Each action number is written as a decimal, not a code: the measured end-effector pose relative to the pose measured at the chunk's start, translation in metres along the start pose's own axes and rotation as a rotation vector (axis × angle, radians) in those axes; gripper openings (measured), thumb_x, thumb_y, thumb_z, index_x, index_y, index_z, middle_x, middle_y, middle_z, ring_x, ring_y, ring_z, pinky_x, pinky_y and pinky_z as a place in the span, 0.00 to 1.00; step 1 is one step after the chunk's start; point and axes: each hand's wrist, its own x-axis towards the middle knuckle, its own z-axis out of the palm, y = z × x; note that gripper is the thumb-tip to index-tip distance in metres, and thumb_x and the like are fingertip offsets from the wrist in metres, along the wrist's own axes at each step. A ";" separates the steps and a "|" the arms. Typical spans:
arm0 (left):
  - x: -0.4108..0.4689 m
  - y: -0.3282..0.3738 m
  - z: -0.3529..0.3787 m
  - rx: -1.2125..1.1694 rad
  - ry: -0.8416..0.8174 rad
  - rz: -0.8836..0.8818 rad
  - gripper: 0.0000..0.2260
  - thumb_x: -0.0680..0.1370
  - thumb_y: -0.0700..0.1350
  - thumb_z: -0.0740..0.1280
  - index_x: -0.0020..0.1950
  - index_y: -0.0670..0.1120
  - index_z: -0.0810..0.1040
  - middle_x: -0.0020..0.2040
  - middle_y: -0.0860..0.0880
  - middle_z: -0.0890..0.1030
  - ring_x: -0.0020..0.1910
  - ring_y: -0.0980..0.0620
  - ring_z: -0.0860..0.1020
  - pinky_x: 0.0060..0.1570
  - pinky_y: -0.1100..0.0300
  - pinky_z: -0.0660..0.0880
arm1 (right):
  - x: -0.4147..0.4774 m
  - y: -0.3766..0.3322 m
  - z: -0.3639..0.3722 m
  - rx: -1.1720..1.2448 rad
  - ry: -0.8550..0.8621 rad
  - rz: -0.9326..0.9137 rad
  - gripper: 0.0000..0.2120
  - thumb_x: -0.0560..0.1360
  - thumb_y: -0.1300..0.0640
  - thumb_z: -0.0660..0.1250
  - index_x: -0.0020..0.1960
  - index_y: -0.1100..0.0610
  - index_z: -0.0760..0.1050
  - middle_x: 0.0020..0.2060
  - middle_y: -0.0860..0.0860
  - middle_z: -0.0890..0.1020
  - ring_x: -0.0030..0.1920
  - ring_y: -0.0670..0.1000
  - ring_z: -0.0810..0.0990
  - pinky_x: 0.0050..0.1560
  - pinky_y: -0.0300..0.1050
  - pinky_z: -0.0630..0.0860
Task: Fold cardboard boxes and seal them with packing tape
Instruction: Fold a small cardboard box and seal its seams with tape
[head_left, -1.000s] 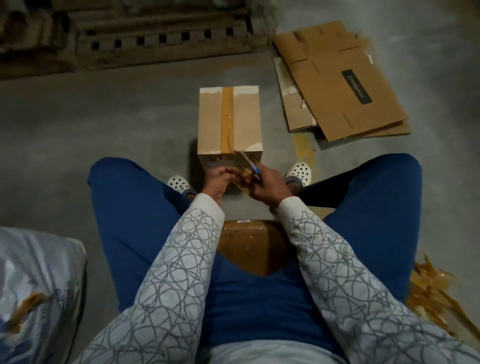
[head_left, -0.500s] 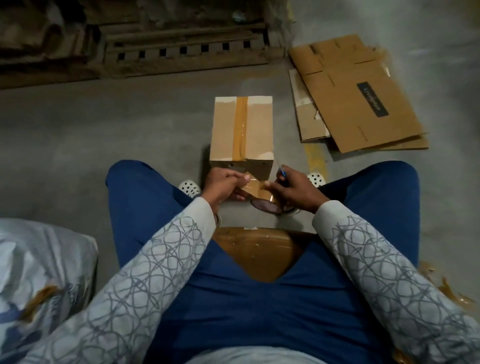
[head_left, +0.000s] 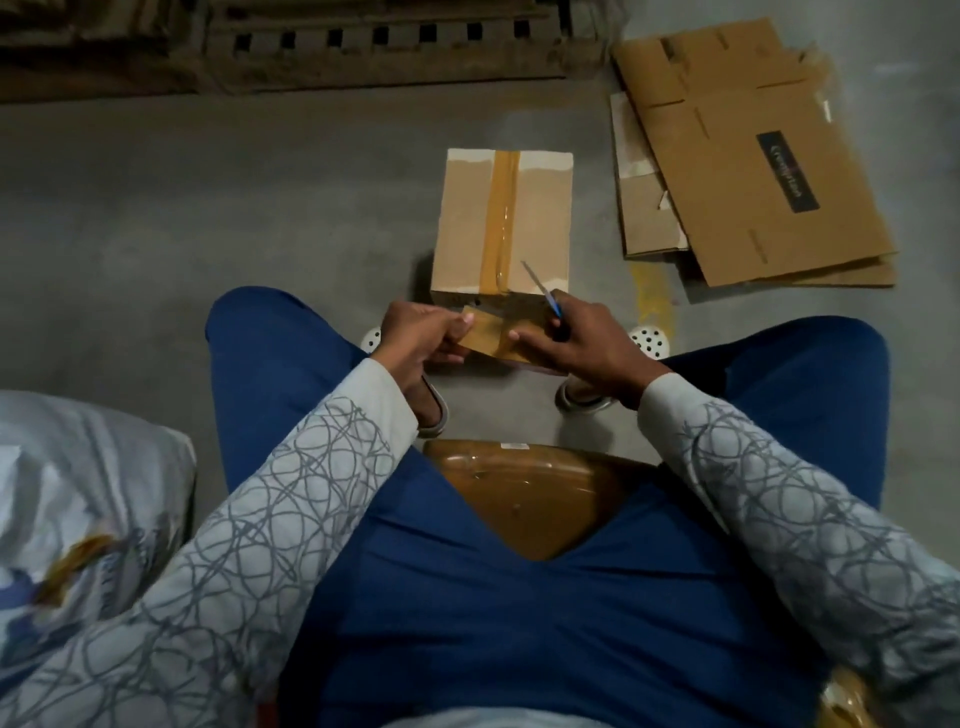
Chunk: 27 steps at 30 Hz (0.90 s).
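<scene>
Left hand (head_left: 421, 338) pinches the tape strip (head_left: 491, 340), right hand (head_left: 587, 348) grips its other end and a blue cutter (head_left: 545, 291); best kept taut, unwrinkled

A warehouse or packing area is suggested by the bare concrete floor (head_left: 208, 208), a wooden pallet (head_left: 374, 47) and flattened cardboard boxes (head_left: 737, 156).

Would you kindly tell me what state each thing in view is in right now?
cardboard box: folded shut, upright on the floor, top seam taped.
tape: a length stretched between both hands.
left hand: pinches the tape's end.
right hand: grips the blade, one finger on the tape.
blade: blue-handled, tip pointing up and away.
flat cardboard: unfolded, stacked on the floor.
</scene>
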 end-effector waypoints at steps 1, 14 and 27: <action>0.004 0.003 -0.001 0.018 0.004 0.005 0.10 0.74 0.40 0.77 0.53 0.38 0.83 0.45 0.41 0.86 0.41 0.46 0.86 0.38 0.57 0.83 | 0.005 0.001 -0.002 -0.027 -0.014 -0.011 0.20 0.76 0.40 0.70 0.58 0.55 0.77 0.45 0.49 0.82 0.43 0.48 0.79 0.42 0.41 0.75; 0.099 -0.004 -0.020 0.011 0.266 -0.017 0.07 0.73 0.41 0.79 0.46 0.45 0.83 0.40 0.44 0.85 0.33 0.49 0.83 0.39 0.54 0.83 | 0.072 0.078 -0.022 -0.383 0.065 0.140 0.23 0.75 0.36 0.70 0.52 0.55 0.71 0.39 0.54 0.80 0.38 0.55 0.78 0.37 0.49 0.75; 0.174 -0.017 0.007 0.100 0.521 0.021 0.09 0.70 0.45 0.81 0.47 0.46 0.88 0.38 0.50 0.86 0.34 0.53 0.83 0.40 0.57 0.83 | 0.137 0.097 0.004 -0.726 0.132 0.262 0.23 0.79 0.41 0.66 0.59 0.61 0.70 0.47 0.59 0.83 0.38 0.57 0.75 0.47 0.49 0.64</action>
